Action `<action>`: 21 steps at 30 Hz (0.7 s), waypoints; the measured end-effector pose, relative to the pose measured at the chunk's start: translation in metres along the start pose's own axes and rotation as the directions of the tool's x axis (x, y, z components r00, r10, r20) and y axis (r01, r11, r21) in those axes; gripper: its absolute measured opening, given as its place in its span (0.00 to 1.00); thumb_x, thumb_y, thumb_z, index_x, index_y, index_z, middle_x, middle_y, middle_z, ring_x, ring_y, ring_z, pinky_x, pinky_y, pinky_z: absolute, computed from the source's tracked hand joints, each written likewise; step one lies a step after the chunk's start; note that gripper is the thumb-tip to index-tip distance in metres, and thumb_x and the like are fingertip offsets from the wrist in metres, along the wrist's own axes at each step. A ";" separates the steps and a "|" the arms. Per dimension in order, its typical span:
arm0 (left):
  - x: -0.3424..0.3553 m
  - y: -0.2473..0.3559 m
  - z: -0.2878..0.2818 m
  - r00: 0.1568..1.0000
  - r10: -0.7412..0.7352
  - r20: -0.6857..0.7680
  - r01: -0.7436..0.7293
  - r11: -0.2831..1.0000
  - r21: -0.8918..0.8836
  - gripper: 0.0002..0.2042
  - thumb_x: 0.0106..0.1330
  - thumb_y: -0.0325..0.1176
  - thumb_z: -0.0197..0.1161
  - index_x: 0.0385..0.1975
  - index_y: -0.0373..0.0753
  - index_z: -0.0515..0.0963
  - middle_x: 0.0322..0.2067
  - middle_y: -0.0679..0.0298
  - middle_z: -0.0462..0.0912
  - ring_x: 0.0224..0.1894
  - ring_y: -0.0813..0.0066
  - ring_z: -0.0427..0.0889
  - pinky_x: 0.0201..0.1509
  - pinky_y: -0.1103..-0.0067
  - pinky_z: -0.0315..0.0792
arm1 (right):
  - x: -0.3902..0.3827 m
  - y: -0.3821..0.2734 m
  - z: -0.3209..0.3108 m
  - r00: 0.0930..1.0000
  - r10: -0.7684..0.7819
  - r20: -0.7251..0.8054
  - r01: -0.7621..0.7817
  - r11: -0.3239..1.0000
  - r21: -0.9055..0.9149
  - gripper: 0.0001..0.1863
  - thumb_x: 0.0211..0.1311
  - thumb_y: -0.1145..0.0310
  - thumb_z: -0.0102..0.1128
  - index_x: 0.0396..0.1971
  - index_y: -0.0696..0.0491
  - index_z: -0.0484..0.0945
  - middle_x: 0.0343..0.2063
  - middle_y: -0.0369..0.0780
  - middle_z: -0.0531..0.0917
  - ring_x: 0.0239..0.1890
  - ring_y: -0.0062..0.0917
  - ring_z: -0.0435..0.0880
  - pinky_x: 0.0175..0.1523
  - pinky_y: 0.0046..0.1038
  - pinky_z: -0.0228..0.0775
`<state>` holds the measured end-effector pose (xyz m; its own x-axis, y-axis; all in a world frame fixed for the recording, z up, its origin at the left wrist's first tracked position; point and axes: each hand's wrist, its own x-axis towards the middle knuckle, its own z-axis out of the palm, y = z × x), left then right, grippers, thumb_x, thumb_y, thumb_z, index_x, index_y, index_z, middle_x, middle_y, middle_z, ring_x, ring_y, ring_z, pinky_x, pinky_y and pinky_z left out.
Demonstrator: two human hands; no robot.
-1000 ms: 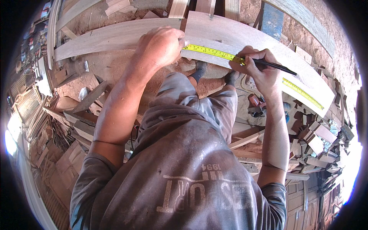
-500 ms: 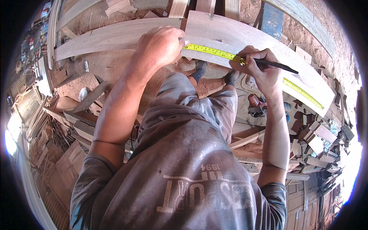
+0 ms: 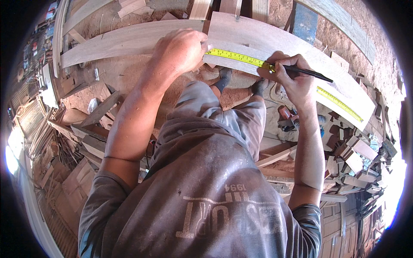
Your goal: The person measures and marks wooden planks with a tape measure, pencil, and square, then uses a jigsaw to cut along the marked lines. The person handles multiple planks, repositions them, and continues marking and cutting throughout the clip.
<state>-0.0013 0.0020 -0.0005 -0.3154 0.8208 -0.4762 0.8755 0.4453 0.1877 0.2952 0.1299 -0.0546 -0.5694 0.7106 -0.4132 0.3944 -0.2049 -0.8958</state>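
A yellow tape measure (image 3: 237, 56) lies stretched along a wide pale wooden board (image 3: 262, 36). My left hand (image 3: 183, 49) is closed round the tape's left end at the board's left edge; whatever sits inside the fist is hidden. Farther right, my right hand (image 3: 297, 79) grips a black pen (image 3: 317, 75), its tip pointing right. The fingers of that hand also rest on the tape and cover a stretch of it. Beyond the wrist the tape blade shows again, running toward the board's right end.
Left of the board lies a second long plank (image 3: 116, 43). Beneath, wooden beams (image 3: 201, 9) jut out at the far side. A power tool (image 3: 287, 118) sits on the dusty floor at right, near a heap of wood offcuts (image 3: 357, 157). Scrap lumber (image 3: 92, 142) lies at left.
My right hand and the pen have shifted very slightly left. My left hand, the tape and the board look the same.
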 end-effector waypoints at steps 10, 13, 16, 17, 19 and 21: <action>0.000 -0.003 0.003 1.000 0.018 -0.020 -0.018 1.000 -0.007 0.19 0.78 0.49 0.63 0.54 0.42 0.89 0.50 0.46 0.89 0.57 0.44 0.86 0.64 0.56 0.78 | 0.004 0.008 -0.002 0.997 -0.074 -0.034 0.075 0.997 0.007 0.10 0.72 0.67 0.73 0.38 0.56 0.81 0.32 0.35 0.86 0.32 0.14 0.81 0.37 0.23 0.75; 0.000 -0.004 0.004 0.999 0.032 -0.044 -0.032 0.999 -0.015 0.18 0.78 0.49 0.62 0.53 0.42 0.89 0.49 0.46 0.89 0.57 0.44 0.86 0.63 0.55 0.78 | 0.004 0.002 0.000 0.989 -0.136 -0.057 0.129 0.986 -0.108 0.10 0.71 0.68 0.73 0.38 0.56 0.81 0.32 0.36 0.86 0.33 0.15 0.82 0.39 0.24 0.76; 0.001 -0.009 0.010 0.997 0.043 -0.061 -0.044 0.999 -0.012 0.18 0.79 0.48 0.62 0.52 0.42 0.89 0.49 0.46 0.89 0.56 0.44 0.86 0.63 0.55 0.78 | 0.002 0.001 0.002 0.993 -0.106 -0.055 0.101 0.991 -0.089 0.10 0.71 0.68 0.73 0.38 0.57 0.81 0.32 0.36 0.86 0.35 0.16 0.82 0.41 0.26 0.77; 0.002 -0.009 0.011 0.997 0.044 -0.062 -0.045 0.999 -0.017 0.18 0.78 0.48 0.62 0.52 0.42 0.89 0.49 0.46 0.89 0.56 0.44 0.86 0.63 0.55 0.78 | 0.003 0.001 0.002 0.992 -0.111 -0.058 0.105 0.988 -0.110 0.10 0.71 0.68 0.73 0.38 0.57 0.81 0.32 0.37 0.87 0.35 0.17 0.82 0.42 0.26 0.77; 0.001 -0.008 0.009 0.997 0.044 -0.057 -0.045 0.999 -0.017 0.18 0.78 0.48 0.63 0.52 0.42 0.89 0.48 0.46 0.89 0.56 0.44 0.86 0.62 0.55 0.78 | 0.005 0.001 0.001 0.990 -0.123 -0.065 0.112 0.982 -0.151 0.10 0.71 0.68 0.74 0.38 0.57 0.81 0.32 0.37 0.87 0.36 0.17 0.82 0.44 0.26 0.77; 0.001 -0.004 0.003 0.998 0.039 -0.045 -0.039 0.999 -0.008 0.18 0.78 0.48 0.63 0.52 0.42 0.89 0.48 0.46 0.89 0.56 0.44 0.86 0.62 0.55 0.78 | 0.004 0.002 0.000 0.992 -0.106 -0.061 0.098 0.987 -0.128 0.10 0.71 0.69 0.73 0.38 0.57 0.81 0.33 0.37 0.87 0.36 0.18 0.82 0.45 0.27 0.78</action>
<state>-0.0037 -0.0001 -0.0040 -0.2971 0.8527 -0.4296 0.8843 0.4154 0.2130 0.2936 0.1330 -0.0577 -0.5627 0.7683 -0.3049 0.4263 -0.0463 -0.9034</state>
